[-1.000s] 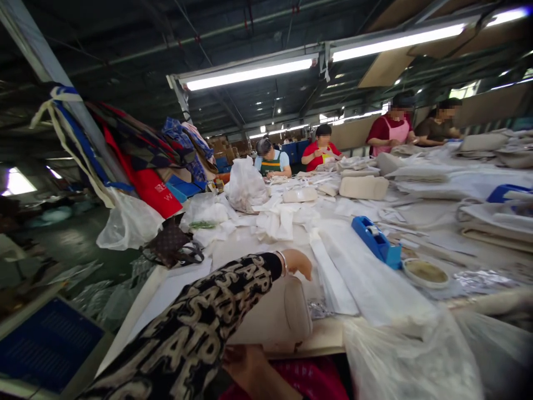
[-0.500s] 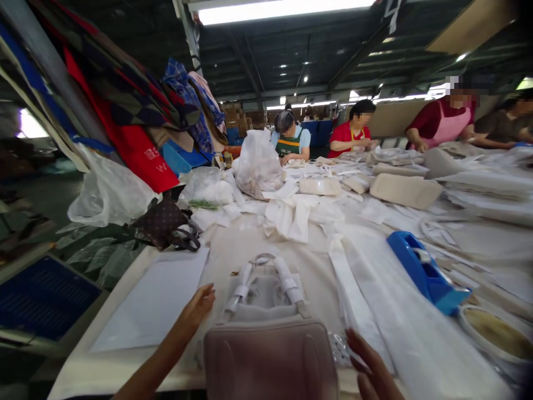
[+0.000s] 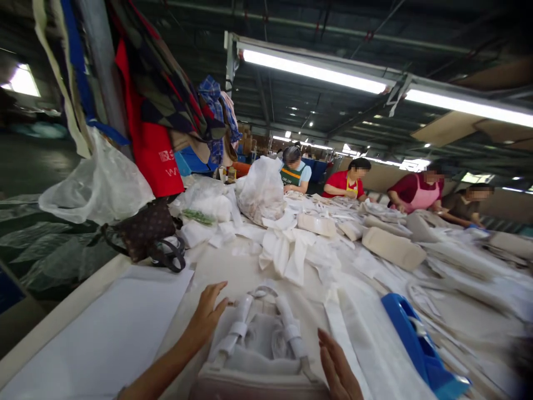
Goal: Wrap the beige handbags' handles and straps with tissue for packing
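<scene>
A pale pinkish handbag (image 3: pixel 258 383) lies on the table right in front of me, its two handles (image 3: pixel 287 328) wrapped in white paper and pointing away. My left hand (image 3: pixel 208 314) rests flat beside the bag's left handle, fingers stretched out. My right hand (image 3: pixel 337 366) hovers at the bag's right side, fingers straight and together, holding nothing. The bag's lower body is cut off by the frame edge.
A blue tape dispenser (image 3: pixel 416 341) stands to the right. A white sheet (image 3: pixel 108 333) lies at left, with a dark brown patterned bag (image 3: pixel 144 230) beyond it. White paper pieces, plastic bags (image 3: pixel 262 191) and beige bags cover the long table (image 3: pixel 225 266). Several seated people work at the far end.
The view tilted and the bag now sits lower in the frame. Both hands moved forward along the bag's sides toward its handles; a second ago my left arm reached across it.
</scene>
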The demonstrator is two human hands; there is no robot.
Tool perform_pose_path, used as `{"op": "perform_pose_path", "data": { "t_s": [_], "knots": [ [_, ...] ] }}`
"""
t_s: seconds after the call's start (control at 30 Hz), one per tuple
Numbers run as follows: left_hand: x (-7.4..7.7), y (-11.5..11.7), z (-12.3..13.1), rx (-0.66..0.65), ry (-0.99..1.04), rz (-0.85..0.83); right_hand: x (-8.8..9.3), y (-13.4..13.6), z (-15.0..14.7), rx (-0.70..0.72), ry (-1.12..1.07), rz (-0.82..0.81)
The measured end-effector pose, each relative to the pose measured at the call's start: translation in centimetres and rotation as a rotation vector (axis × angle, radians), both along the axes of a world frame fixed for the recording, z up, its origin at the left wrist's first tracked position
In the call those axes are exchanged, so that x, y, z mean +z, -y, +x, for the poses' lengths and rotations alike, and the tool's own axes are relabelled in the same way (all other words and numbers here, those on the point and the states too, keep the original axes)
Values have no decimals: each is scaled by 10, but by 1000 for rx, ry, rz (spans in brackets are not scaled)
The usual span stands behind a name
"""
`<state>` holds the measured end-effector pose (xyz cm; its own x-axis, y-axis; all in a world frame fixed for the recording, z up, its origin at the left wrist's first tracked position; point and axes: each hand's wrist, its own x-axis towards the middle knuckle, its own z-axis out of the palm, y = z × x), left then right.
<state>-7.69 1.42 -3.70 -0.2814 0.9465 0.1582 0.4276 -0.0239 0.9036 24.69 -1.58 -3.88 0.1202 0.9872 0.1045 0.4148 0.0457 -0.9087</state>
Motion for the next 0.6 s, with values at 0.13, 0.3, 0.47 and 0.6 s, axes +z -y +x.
{"op": "perform_pose_path", "data": {
  "t_s": [0.13,0.3,0.47,0.6],
  "knots": [
    [34,-64,9,-462,5,-75,41,-72,-42,262,247,89],
    [35,-101,36,-678,49,-230,52,-141,-93,436,584,-176],
    [24,-109,40,-779,-44,-254,34,-160,-103,415,585,-231],
    [11,-120,25,-717,-252,-114,28,-160,-101,413,554,-231]
  ]
}}
